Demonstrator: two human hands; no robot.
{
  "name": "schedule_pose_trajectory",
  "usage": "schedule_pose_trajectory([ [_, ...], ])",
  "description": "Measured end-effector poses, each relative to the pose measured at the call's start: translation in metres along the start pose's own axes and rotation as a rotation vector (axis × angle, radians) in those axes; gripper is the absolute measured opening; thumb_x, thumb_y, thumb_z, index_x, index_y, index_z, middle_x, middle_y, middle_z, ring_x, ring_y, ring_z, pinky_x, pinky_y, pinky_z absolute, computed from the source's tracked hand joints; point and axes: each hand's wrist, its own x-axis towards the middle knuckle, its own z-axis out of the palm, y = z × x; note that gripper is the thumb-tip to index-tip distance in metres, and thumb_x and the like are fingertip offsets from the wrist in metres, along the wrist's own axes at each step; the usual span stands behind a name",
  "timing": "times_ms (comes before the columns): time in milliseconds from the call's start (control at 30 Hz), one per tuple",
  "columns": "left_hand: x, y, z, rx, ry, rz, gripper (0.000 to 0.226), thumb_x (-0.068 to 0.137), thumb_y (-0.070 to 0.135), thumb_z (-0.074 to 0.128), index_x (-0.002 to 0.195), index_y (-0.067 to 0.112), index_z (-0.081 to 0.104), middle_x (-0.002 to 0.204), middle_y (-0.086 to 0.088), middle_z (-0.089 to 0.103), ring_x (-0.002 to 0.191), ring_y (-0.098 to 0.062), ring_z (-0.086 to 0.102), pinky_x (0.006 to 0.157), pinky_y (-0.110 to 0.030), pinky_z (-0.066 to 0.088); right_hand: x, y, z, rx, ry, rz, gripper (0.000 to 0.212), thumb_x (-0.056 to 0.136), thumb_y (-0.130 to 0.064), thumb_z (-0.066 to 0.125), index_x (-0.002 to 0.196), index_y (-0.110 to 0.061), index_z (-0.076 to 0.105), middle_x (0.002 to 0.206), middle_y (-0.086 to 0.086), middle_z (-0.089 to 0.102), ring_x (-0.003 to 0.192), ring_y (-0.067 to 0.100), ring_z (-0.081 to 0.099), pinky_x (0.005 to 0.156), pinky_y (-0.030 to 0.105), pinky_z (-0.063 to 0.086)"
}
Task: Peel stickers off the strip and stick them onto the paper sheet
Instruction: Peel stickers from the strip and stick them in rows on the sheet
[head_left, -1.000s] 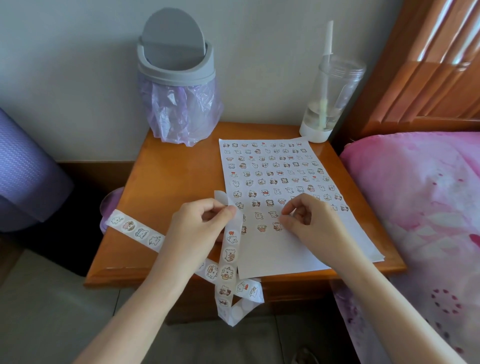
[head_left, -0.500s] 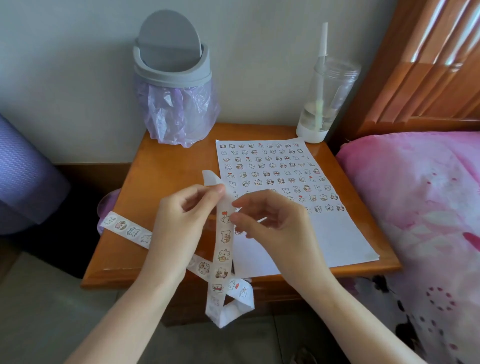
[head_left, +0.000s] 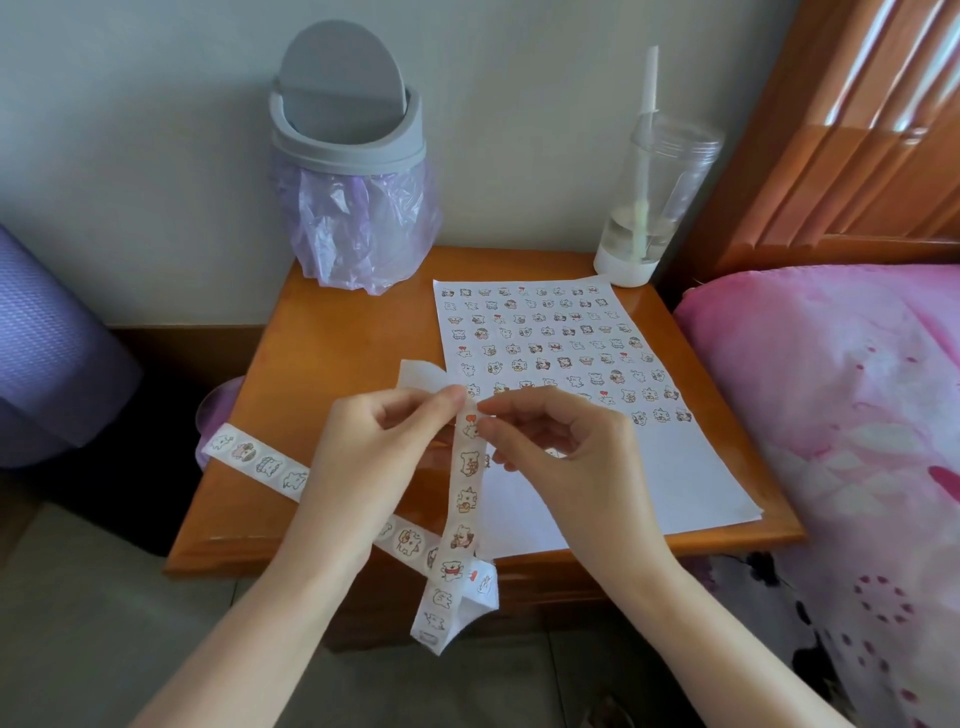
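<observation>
Nearest the camera, the sticker strip (head_left: 470, 486) hangs in a loop over the front edge of the wooden surface (head_left: 343, 364), its tail running off toward 9 o'clock. The left hand (head_left: 374, 452) is clamped on the strip's upper end. The right hand (head_left: 558, 441), which a second ago was pressing a sticker onto the paper sheet (head_left: 649, 467), has swung back toward 9 o'clock and now pinches at the top sticker (head_left: 470, 423); one placement looks finished, the next peel is starting.

Count: one strip, about a dozen stickers visible on it; one sheet at 1 o'clock carrying eight full rows of roughly ten, a ninth partly hidden by the hands.

Farther back: one lidded bin (head_left: 348, 161) at 11 o'clock, one clear cup (head_left: 652, 202) with a straw.
</observation>
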Motion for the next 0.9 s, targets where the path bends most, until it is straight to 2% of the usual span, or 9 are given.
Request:
schedule_pose_trajectory([
  [100, -0.0004, -0.0003, 0.0006, 0.0, -0.001, 0.018, 0.015, 0.085, 0.027, 0.063, 0.076, 0.022, 0.074, 0.072, 0.005, 0.075, 0.069, -0.008, 0.072, 0.064, -0.012, 0.055, 0.0003, 0.0008, -0.0007, -0.011, 0.001, -0.021, 0.013, 0.081, -0.014, 0.07, 0.09, -0.024, 0.069, 0.081, -0.01, 0.07, 0.071, 0.006, 0.066, 0.069, 0.019, 0.055],
  [300, 0.0006, -0.0037, 0.001, 0.073, 0.018, 0.073, 0.015, 0.085, 0.029, 0.063, 0.077, 0.022, 0.074, 0.072, 0.008, 0.075, 0.069, -0.005, 0.071, 0.062, -0.009, 0.053, 0.0012, 0.0015, -0.001, -0.031, -0.011, -0.053, 0.017, 0.082, -0.012, 0.068, 0.087, -0.028, 0.066, 0.082, -0.011, 0.07, 0.073, 0.005, 0.066, 0.069, 0.017, 0.055],
  [400, 0.0006, -0.0047, 0.0008, 0.096, 0.02, 0.096, 0.016, 0.085, 0.031, 0.062, 0.079, 0.022, 0.074, 0.073, 0.008, 0.075, 0.07, -0.005, 0.071, 0.063, -0.012, 0.054, 0.0014, 0.0026, -0.001, 0.0, -0.013, -0.031, 0.015, 0.082, -0.013, 0.069, 0.087, -0.026, 0.067, 0.081, -0.011, 0.07, 0.072, 0.005, 0.067, 0.069, 0.017, 0.055],
  [533, -0.0006, -0.0028, 0.0022, 0.101, 0.011, 0.125, 0.015, 0.085, 0.028, 0.062, 0.074, 0.027, 0.071, 0.071, 0.014, 0.073, 0.067, 0.002, 0.069, 0.054, -0.003, 0.047, 0.0028, 0.0028, -0.0014, 0.057, -0.012, 0.013, 0.011, 0.081, -0.014, 0.069, 0.088, -0.023, 0.069, 0.079, -0.009, 0.071, 0.07, 0.008, 0.067, 0.068, 0.02, 0.056],
  [900, -0.0011, -0.0041, 0.0048, 0.166, 0.034, 0.199, 0.014, 0.084, 0.03, 0.062, 0.072, 0.035, 0.067, 0.073, 0.023, 0.07, 0.073, 0.011, 0.064, 0.058, 0.0, 0.045, 0.0063, 0.0039, -0.0017, 0.021, -0.007, 0.026, 0.015, 0.079, -0.016, 0.071, 0.082, -0.03, 0.067, 0.08, -0.013, 0.069, 0.074, 0.008, 0.066, 0.069, 0.026, 0.057],
])
